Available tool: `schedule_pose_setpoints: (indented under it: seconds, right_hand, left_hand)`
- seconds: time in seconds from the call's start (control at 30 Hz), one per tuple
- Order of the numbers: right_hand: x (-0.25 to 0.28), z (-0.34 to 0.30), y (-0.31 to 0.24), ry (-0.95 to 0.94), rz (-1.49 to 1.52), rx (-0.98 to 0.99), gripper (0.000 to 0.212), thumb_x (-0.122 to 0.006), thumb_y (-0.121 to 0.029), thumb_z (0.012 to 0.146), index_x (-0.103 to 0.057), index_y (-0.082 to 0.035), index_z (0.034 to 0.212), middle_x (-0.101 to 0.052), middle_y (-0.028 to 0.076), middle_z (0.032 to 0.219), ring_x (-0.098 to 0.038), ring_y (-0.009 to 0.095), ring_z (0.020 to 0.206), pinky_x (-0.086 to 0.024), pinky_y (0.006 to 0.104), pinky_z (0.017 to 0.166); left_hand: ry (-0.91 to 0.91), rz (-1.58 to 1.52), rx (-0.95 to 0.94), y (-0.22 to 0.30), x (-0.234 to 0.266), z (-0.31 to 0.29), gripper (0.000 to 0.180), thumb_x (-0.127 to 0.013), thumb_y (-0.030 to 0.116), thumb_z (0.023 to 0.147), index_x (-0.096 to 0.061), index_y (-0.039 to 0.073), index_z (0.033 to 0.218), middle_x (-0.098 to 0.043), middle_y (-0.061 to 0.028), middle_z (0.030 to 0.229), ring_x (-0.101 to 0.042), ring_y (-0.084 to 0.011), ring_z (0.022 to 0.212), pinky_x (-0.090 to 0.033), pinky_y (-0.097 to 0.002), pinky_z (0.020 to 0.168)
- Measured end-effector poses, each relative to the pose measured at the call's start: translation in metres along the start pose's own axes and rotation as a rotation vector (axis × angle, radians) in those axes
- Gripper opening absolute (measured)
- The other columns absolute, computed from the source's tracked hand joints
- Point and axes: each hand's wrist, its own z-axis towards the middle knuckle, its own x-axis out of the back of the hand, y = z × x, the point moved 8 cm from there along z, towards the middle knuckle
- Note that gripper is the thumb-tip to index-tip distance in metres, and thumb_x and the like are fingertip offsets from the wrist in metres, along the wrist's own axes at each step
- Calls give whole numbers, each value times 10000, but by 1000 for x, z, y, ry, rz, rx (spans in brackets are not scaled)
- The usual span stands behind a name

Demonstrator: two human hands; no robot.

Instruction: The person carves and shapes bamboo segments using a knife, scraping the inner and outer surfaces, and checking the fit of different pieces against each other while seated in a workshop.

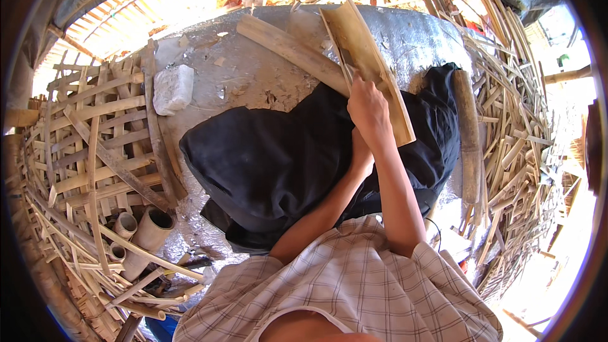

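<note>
Bamboo, a long pale split slat with a hollow inner face, lies slanted across the far edge of the grey stone slab, its near end resting on the black cloth that covers the person's lap. The right hand is clenched around the slat's near end, knuckles up. The left hand sits just under it, mostly hidden, so I cannot tell whether it grips the slat or only steadies the cloth.

The slat looks stiff, light and dry, likely to split along the grain rather than bend. Its cut edges are probably sharp and splintery, so the safer hold is across the broad back near the end, not along the rims. A thin dark blade may stand between hand and slat, though the view is too poor to be sure.

A second rounder bamboo length lies touching it on the left. A woven bamboo lattice spreads beyond the slab's left edge, and a white block sits near the slab's far left corner.
</note>
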Motion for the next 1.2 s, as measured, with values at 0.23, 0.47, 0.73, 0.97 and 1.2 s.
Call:
schedule_pose_setpoints:
  seconds: [0.23,0.47,0.73,0.97,1.2]
  right_hand:
    - [-24,81,-2,10,-37,-6,233,-562,-56,922,-721,15,1076,-749,232,1016,-745,395,957,-612,474,787]
    - [-47,209,-18,-66,-58,-18,283,-507,-118,973,-733,7,1089,-732,239,1121,-709,419,1067,-586,509,865]
    - [-46,93,-22,11,23,71,263,-558,-68,935,-684,47,1135,-737,246,1062,-722,405,1028,-601,484,860]
    - [-5,21,-8,73,49,64,256,-520,-21,927,-606,91,1141,-725,270,910,-728,449,877,-604,509,762]
    - [-45,150,-19,-29,20,78,222,-544,-74,947,-711,34,1045,-726,272,1062,-726,431,990,-600,527,817]
  left_hand:
    - [-44,52,9,14,-14,-3,443,-711,162,960,-564,-42,1325,-702,-88,1157,-667,-112,1017,-542,-294,828]
    - [-30,20,25,11,-20,-7,398,-713,106,947,-584,-42,1293,-719,-92,1109,-685,-122,952,-553,-274,793]
    - [-66,106,-97,6,-1,-1,297,-620,173,1031,-589,13,1279,-674,-54,1112,-646,-109,980,-549,-286,782]
    - [30,228,-252,-3,5,12,416,-676,195,985,-571,-11,1331,-691,-71,1153,-647,-125,1024,-534,-294,848]
    - [-26,63,-44,21,-17,-4,430,-691,153,963,-564,-46,1323,-704,-91,1162,-664,-120,1025,-542,-288,847]
